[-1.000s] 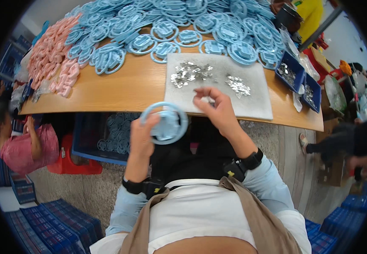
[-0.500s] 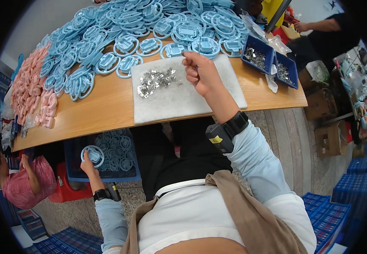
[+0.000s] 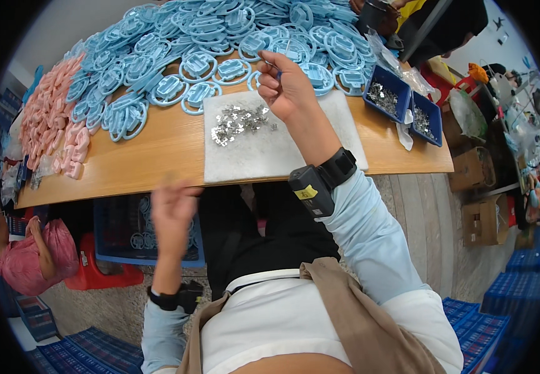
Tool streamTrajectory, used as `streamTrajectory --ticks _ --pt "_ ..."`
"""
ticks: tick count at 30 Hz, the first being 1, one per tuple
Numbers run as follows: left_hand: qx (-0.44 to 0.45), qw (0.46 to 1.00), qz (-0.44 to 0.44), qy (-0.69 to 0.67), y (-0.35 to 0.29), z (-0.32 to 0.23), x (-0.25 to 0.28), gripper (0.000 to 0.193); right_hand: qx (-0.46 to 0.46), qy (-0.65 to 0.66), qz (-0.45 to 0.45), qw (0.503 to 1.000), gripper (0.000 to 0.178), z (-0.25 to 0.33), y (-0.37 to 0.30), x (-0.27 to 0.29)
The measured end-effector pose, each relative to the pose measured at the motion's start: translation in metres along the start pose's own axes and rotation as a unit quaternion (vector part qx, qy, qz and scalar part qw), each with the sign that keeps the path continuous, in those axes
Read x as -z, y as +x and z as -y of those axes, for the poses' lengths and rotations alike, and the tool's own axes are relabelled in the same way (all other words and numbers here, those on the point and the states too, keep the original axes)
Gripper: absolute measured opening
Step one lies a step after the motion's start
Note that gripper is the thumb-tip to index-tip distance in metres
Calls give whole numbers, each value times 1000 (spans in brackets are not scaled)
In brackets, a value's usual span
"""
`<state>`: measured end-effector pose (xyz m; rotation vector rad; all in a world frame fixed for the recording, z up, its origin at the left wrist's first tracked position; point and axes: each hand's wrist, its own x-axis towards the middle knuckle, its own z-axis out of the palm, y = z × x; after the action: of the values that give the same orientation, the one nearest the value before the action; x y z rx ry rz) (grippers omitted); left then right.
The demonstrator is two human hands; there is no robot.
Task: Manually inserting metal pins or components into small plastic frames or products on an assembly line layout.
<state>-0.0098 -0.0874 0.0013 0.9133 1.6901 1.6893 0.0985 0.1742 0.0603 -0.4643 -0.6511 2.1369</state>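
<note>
My right hand (image 3: 290,90) is raised over the far edge of a white board (image 3: 239,163), its fingers pinched together on a thin object with a bit of blue, too small to make out. Beneath it lies a scatter of small shiny metal clips (image 3: 239,123). Just beyond the fingers starts a big heap of light-blue plastic ring-shaped parts (image 3: 198,65). Blurred by motion, my left hand (image 3: 173,209) is near the table's front edge, above a blue crate (image 3: 111,252) with more blue rings in it. Its fingers look spread, and nothing shows in them.
Two dark-blue bins (image 3: 385,116) of metal clips stand at the table's right end. Pink plastic parts (image 3: 48,115) are piled at the left. A red stool (image 3: 92,268) and a person in pink (image 3: 39,255) are at lower left. Cardboard boxes (image 3: 471,169) stand at the right.
My left hand has risen from the crate toward the table edge, and the blue ring it held is gone from it. My right hand has shifted slightly up and left. The view has moved a little.
</note>
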Motion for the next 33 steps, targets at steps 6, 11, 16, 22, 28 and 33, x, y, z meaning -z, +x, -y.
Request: streamTrajectory --ticks 6,11,16,22,28,33 --pt "106 959 212 -158 -2 -36 -107 59 128 -132 1 983 14 -14 4 -38" --pt "201 937 170 -232 4 -27 -161 32 404 -427 -52 807 15 4 32 -5" --pt "226 892 168 -354 11 -21 -175 20 499 -599 13 626 8 11 20 10" --pt "306 849 211 -375 -4 -9 -188 22 454 -816 223 281 8 8 -24 50" --pt "292 827 268 -399 -6 -10 -208 25 423 -811 114 387 6 29 -36 65" --pt "269 835 290 -381 -5 -11 -211 25 301 -393 -131 859 10 30 7 87"
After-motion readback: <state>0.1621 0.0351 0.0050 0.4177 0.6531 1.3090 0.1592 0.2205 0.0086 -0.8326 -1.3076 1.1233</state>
